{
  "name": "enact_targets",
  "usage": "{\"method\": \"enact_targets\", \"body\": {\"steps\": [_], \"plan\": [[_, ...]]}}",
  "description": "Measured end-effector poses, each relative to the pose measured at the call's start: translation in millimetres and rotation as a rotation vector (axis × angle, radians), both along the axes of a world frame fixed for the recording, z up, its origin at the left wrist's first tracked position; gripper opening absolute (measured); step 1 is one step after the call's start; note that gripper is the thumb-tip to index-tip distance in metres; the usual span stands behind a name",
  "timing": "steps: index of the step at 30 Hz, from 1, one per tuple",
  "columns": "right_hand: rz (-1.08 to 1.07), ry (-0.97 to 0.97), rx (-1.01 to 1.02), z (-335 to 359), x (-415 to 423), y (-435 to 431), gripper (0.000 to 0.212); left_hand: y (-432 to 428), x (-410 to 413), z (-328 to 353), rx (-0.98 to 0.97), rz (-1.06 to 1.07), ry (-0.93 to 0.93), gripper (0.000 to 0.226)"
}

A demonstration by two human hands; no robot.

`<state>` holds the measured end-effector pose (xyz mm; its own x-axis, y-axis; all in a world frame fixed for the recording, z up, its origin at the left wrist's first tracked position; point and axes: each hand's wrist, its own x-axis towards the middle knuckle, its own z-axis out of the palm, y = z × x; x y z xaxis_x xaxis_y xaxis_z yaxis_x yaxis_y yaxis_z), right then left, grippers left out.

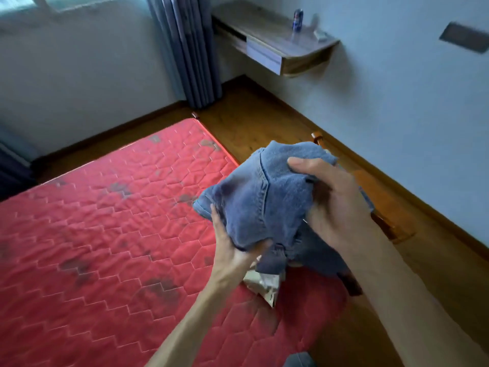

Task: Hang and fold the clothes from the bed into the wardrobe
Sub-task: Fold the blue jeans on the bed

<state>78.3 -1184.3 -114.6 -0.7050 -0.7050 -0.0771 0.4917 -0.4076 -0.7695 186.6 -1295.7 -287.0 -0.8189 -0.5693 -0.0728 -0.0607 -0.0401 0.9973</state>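
A bundled blue denim garment [259, 197] is held in the air above the right-hand edge of the bed [105, 221], whose red quilted mattress is bare and marked with dark patches. Both hands hold the bundle.

The left hand [232, 250] comes from below, on the side of the bundle that is over the bed. Its palm is turned up, its thumb lies along the hemmed edge of the denim, and its fingers are curled in under the cloth (mostly hidden by it).

The right hand [333, 197] grips the side of the bundle nearest the bed's outer edge. Its thumb presses across the top of the folded denim, and its fingers wrap round the far side, where their tips are out of sight.

Part of the garment hangs loose beneath the hands, down to the mattress. A crumpled pale cloth [262, 284] lies on the bed just under it, near the edge.

The wooden bed frame [383, 197] shows past the right hand, at the side of the bed. Wooden floor [264, 109] runs from the far corner of the bed to the walls. Beyond that corner hangs a grey-blue curtain [185, 49], and farther right is a wall shelf [275, 38] with a drawer. A blue can [298, 19] stands upright on the shelf.
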Motion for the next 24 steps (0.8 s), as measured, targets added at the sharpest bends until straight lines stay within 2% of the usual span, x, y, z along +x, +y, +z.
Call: {"method": "enact_targets", "body": {"steps": [2,3,6,7,9,12,14,17,18,20,22,23,24], "plan": [[-0.008,0.03,-0.064,18.5,7.6,4.3,0.017,-19.0,0.2,2.2,-0.028,0.035,-0.029,0.138],[-0.009,0.032,-0.073,26.1,11.2,6.0,0.022,-26.7,1.0,3.8,-0.04,0.033,-0.021,0.122],[-0.005,-0.002,-0.084,31.1,8.4,10.5,0.03,-32.1,9.0,22.3,-0.055,0.045,-0.05,0.039],[0.01,-0.021,-0.119,28.7,4.2,12.2,0.034,-32.3,11.4,30.2,-0.065,0.056,-0.062,0.025],[0.062,0.021,-0.078,24.9,-2.4,17.6,0.046,-30.7,18.1,54.9,-0.054,0.102,-0.071,0.027],[0.172,0.359,0.341,10.9,6.7,29.9,0.065,-27.9,29.1,99.5,0.131,0.076,0.005,0.026],[0.185,0.549,0.557,-2.4,22.2,37.6,0.073,-22.8,34.2,123.2,0.158,0.034,0.036,0.028],[0.118,0.658,0.555,-16.3,33.2,47.8,0.123,-14.6,41.5,147.7,0.131,-0.012,0.051,0.032],[0.145,0.719,0.515,-13.5,33.8,53.0,0.13,-13.2,45.5,155.9,0.142,-0.015,0.05,0.03],[0.333,0.842,0.414,-7.0,35.0,60.7,0.13,-12.5,55.5,170.5,0.186,0.02,0.031,0.025],[0.511,1.008,0.419,1.0,41.6,62.2,0.122,-14.3,66.0,181.9,0.22,0.052,0.001,0.024],[0.476,1.151,0.45,0.5,45.9,58.5,0.112,-13.8,71.7,186.4,0.227,0.07,-0.01,0.027],[0.336,1.33,0.502,0.5,50.0,53.0,0.097,-13.2,78.1,189.4,0.23,0.07,-0.021,0.032]]}}
